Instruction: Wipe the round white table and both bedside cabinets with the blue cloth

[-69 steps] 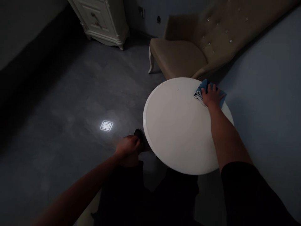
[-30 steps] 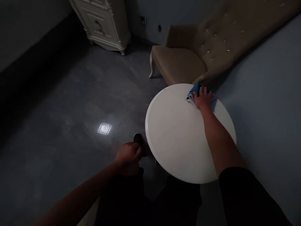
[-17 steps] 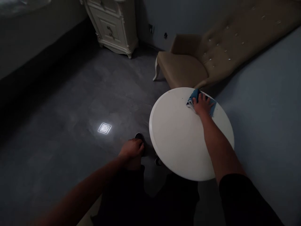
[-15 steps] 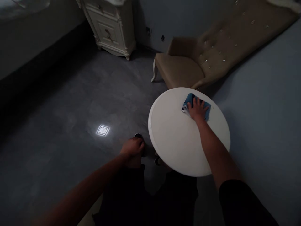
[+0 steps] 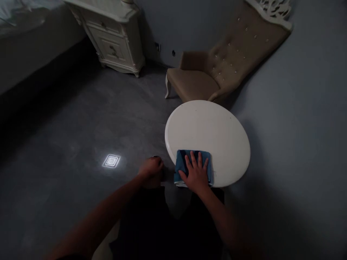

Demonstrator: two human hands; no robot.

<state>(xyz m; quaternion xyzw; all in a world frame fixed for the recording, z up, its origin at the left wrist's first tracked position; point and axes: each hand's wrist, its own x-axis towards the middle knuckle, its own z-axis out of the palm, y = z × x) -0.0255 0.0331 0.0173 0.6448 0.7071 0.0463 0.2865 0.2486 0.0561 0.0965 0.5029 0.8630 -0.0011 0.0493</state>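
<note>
A round white table (image 5: 227, 144) stands in front of me. On its near left edge lies a folded blue cloth (image 5: 180, 164), partly hanging past the rim. My right hand (image 5: 197, 177) presses flat on the cloth, fingers spread. To the left of the table, my left hand (image 5: 151, 168) is held above my leg with its fingers curled in. It is dark there, and nothing shows in that hand.
Behind the table stands a brown tufted armchair (image 5: 192, 83) with a white carved frame. A white cabinet (image 5: 116, 39) is at the back left, near a bed (image 5: 29, 43). A bright square light patch (image 5: 111, 161) lies on the grey floor (image 5: 67, 137). A grey wall (image 5: 303, 108) rises at right.
My right hand has drawn the cloth from the table's far side to its near left edge. The view has shifted a little. My left hand has stayed almost in place.
</note>
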